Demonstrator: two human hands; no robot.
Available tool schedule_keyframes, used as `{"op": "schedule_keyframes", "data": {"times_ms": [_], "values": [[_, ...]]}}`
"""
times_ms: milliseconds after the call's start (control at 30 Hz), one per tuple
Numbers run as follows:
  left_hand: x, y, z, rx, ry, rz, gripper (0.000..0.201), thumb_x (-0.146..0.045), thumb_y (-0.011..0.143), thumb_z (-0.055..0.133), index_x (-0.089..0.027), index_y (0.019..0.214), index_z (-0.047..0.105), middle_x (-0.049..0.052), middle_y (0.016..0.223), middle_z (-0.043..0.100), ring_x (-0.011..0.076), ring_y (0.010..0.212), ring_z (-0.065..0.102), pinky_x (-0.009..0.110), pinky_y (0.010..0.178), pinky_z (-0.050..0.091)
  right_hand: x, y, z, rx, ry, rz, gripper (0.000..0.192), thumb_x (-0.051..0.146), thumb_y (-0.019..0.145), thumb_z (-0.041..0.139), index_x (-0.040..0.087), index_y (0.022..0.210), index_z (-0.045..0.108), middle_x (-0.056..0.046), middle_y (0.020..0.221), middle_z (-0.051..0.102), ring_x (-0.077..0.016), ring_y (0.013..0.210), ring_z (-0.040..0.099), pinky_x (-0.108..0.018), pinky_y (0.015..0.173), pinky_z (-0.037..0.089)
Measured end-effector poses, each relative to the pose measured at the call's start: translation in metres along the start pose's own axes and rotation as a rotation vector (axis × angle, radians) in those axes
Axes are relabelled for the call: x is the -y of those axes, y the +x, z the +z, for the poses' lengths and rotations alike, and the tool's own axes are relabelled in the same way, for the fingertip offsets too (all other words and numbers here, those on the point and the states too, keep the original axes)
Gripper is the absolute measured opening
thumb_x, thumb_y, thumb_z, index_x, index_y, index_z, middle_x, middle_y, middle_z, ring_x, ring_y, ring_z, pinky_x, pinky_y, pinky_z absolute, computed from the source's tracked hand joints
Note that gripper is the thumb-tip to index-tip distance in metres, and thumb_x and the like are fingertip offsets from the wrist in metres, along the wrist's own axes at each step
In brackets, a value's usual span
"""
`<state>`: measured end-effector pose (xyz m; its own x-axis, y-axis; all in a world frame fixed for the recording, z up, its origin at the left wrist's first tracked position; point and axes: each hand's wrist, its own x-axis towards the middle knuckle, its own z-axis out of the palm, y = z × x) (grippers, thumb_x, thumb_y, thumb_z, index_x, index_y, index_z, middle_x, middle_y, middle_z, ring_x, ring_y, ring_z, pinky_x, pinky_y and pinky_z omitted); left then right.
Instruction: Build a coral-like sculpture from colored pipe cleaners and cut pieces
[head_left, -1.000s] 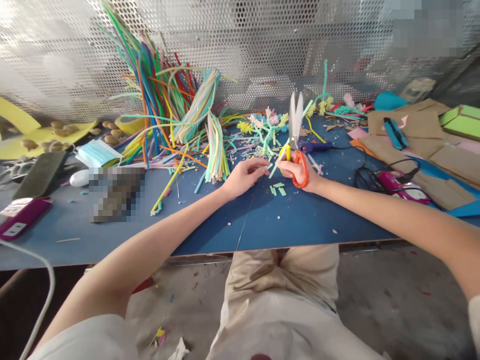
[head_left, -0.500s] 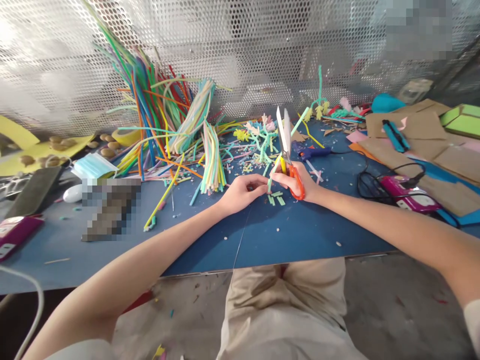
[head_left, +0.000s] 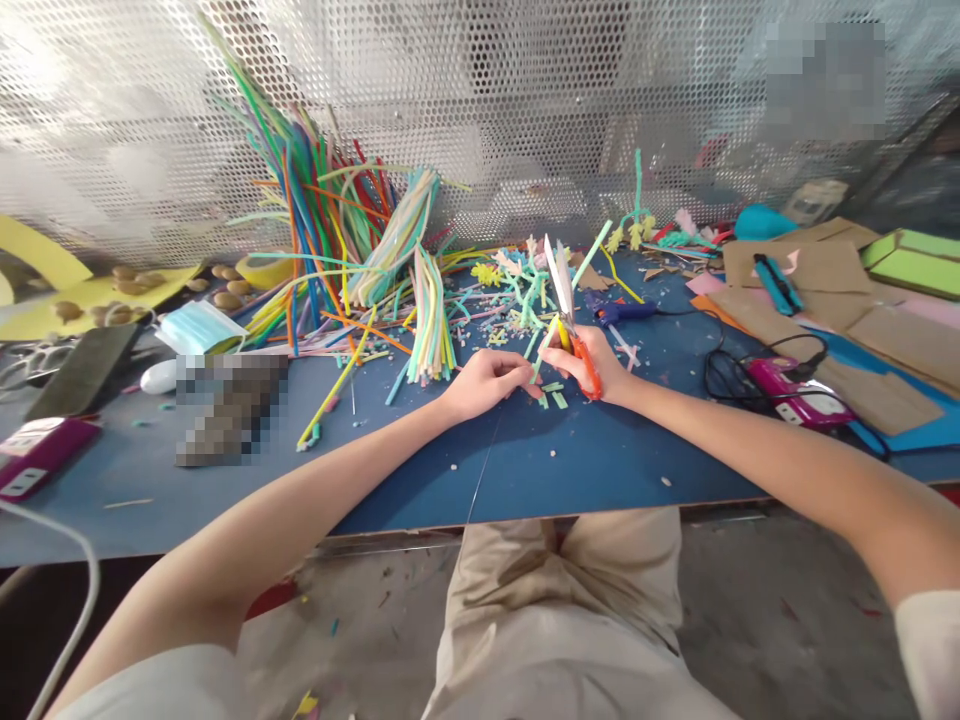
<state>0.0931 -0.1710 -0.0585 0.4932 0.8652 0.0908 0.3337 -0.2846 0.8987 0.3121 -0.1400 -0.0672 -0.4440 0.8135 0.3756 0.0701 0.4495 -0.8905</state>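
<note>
A pair of scissors [head_left: 585, 370] with red-orange handles is held in my right hand [head_left: 609, 372]. Its blades point up and away, slightly apart. The same hand's thumb and fingers also pinch a pale green pipe cleaner [head_left: 592, 255], which slants up past the blades. At the stem's lower end, my left hand [head_left: 484, 384] is closed, thumb and forefinger together on its tip. Short cut green pieces [head_left: 555, 397] lie on the table just under my fingers. A thin thread or wire [head_left: 484, 470] runs from below my left hand to the table edge.
A bundle of pastel pipe cleaners [head_left: 431, 320] stands left, with taller coloured stems [head_left: 300, 210] behind. Beyond my hands lie a green branching piece [head_left: 534, 290] and a blue glue gun [head_left: 626, 311]. A magenta power strip [head_left: 799, 390] and brown card [head_left: 885, 390] are right. Perforated metal [head_left: 525, 120] backs the table.
The view has shifted slightly. My left fingers have drawn closer together at the lower end of the pipe cleaner; my right hand keeps the scissors in nearly the same place.
</note>
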Motion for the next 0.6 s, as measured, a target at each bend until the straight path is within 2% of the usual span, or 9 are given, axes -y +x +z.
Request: {"op": "schedule_keyframes", "data": {"times_ms": [133,333,600], "values": [[0.0003,-0.0008,-0.0011,0.003,0.008,0.012,0.037,-0.045,0.096,0.062,-0.015,0.089,0.082,0.008,0.085,0.081,0.0114,0.058,0.049,0.024,0.057,0.04,-0.0019,0.0,0.0005,-0.048,0.05,0.01,0.031,0.047,0.088,0.075,0.023,0.078,0.058,0.004,0.064,0.056,-0.0124,0.052,0.047,-0.03,0.053,0.038],[-0.0026,-0.0006,-0.002,-0.006,-0.053,0.015,0.037,-0.049,0.096,0.067,-0.015,0.097,0.082,0.008,0.094,0.082,0.0103,0.059,0.048,0.023,0.059,0.042,-0.004,-0.0012,-0.0011,-0.014,0.013,-0.048,0.029,0.043,0.091,0.073,0.022,0.077,0.059,0.004,0.065,0.058,-0.0122,0.053,0.048,-0.03,0.054,0.038],[0.0009,-0.0005,0.0,0.011,-0.07,0.005,0.043,-0.056,0.093,0.069,-0.015,0.1,0.082,0.008,0.094,0.081,0.0101,0.06,0.05,0.023,0.056,0.041,-0.0048,-0.001,-0.0007,-0.044,-0.025,-0.052,0.027,0.042,0.09,0.074,0.022,0.078,0.062,0.002,0.068,0.06,-0.0135,0.058,0.05,-0.03,0.058,0.04]]}}
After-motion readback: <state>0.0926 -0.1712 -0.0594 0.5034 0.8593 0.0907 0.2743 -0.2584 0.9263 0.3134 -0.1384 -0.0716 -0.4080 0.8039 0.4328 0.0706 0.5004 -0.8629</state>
